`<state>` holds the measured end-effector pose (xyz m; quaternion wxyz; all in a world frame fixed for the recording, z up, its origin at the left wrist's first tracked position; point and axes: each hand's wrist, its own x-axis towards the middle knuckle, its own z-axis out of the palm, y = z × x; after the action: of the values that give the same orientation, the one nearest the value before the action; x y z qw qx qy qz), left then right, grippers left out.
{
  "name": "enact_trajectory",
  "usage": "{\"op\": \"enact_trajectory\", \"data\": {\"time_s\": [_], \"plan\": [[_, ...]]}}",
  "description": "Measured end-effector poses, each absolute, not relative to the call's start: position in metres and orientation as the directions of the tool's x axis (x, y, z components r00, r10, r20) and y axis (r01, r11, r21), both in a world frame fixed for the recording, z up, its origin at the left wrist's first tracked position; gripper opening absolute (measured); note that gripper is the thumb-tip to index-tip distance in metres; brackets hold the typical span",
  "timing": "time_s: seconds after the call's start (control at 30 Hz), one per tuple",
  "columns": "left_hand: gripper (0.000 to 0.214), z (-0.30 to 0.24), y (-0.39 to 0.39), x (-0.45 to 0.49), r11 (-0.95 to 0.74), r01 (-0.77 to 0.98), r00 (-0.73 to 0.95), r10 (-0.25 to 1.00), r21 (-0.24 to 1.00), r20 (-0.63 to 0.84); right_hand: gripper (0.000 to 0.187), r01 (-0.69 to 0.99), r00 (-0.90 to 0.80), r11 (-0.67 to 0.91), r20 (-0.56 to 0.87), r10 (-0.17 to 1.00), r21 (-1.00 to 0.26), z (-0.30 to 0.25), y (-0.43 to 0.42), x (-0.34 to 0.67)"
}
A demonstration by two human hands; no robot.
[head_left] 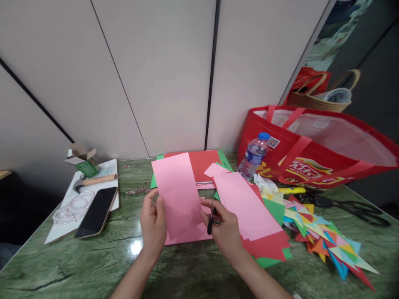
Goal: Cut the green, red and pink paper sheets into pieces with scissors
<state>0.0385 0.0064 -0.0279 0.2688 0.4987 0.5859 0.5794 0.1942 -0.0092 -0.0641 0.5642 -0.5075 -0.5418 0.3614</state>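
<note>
A pink paper sheet (177, 187) stands tilted up in front of me. My left hand (153, 222) pinches its left edge between thumb and fingers. Black-handled scissors (211, 222) sit in my right hand (222, 226), whose thumb and fingers also meet the sheet's lower right edge. Most of the scissors' blades are hidden by the fingers. Under the raised sheet lies another pink sheet (187, 236) on the table. Just right of my right hand, cut pink strips (246, 203) rest on red paper (266, 246) and green paper.
A water bottle (254, 158) stands before a red shopping bag (314, 153). Folded colourful paper pieces (324, 232) and a black-handled tool (352, 205) lie at right. At left are a phone (97, 211), a hammer (96, 180), beads (75, 207) and a small green box (85, 164).
</note>
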Motion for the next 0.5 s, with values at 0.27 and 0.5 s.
{"op": "enact_trajectory", "data": {"time_s": [0.27,0.5], "plan": [[0.039,-0.031,0.007,0.039,-0.124,-0.060,-0.116,0.986,0.990,0.116,0.036,-0.066,0.082,0.137,0.132,0.988,-0.988,-0.061,-0.009,0.198],[0.070,-0.031,0.016,0.036,0.187,-0.319,0.338,0.938,0.929,-0.073,0.028,-0.383,-0.034,0.115,0.139,0.990,-0.917,-0.058,-0.003,0.212]]}}
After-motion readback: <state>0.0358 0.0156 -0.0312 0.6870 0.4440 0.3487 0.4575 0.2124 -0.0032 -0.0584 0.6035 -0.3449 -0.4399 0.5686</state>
